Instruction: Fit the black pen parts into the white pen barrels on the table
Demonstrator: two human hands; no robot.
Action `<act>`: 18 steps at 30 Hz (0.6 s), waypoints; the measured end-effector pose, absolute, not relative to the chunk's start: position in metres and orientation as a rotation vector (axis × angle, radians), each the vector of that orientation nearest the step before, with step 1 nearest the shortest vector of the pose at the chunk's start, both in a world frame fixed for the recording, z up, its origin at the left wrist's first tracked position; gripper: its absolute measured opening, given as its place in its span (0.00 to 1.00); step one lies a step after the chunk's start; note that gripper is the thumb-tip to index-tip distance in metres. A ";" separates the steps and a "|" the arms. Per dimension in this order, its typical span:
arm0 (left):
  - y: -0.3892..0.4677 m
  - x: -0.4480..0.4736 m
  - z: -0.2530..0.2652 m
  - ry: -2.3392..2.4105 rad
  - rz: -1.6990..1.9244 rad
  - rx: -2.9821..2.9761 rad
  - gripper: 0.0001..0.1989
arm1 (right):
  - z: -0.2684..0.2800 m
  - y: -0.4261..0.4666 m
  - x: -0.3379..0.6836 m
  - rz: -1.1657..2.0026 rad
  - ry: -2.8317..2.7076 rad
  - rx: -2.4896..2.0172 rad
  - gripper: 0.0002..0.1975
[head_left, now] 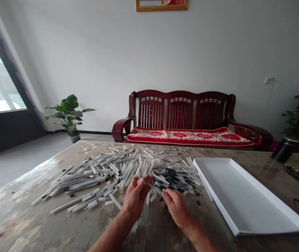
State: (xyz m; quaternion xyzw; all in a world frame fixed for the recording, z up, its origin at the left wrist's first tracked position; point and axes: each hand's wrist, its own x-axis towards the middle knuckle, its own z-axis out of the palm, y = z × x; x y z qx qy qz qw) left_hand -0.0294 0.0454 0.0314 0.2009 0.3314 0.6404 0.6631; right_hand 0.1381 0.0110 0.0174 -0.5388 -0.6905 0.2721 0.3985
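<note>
- Presently, one slim pen [151, 184] lies slantwise, at two o'clock from the left hand [134, 196] and at ten o'clock from the right hand [176, 207].
- The left hand is closed, its fingertips pressed together on the pen's far end.
- The right hand pinches the near end.
- Dark pen pieces [172, 177] lie heaped at twelve o'clock from the right hand.

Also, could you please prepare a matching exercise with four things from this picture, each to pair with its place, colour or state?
1. Left hand
2. Tray
3. Bench
4. Picture frame

A. dark red
B. high on the wall
C. holding a pen
D. to the right of the pile of pens

Pairs: 1-C, 2-D, 3-A, 4-B
</note>
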 end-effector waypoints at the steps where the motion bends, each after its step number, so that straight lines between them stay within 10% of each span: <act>1: 0.045 -0.029 0.030 0.762 1.445 0.477 0.16 | 0.014 0.013 0.140 0.671 -1.721 -1.364 0.22; 10: 0.044 -0.025 0.023 0.869 1.459 0.485 0.19 | 0.013 0.022 0.154 0.428 -1.669 -1.330 0.10; 18: 0.045 -0.025 0.025 0.851 1.451 0.451 0.17 | 0.007 0.025 0.156 0.642 -1.615 -1.316 0.22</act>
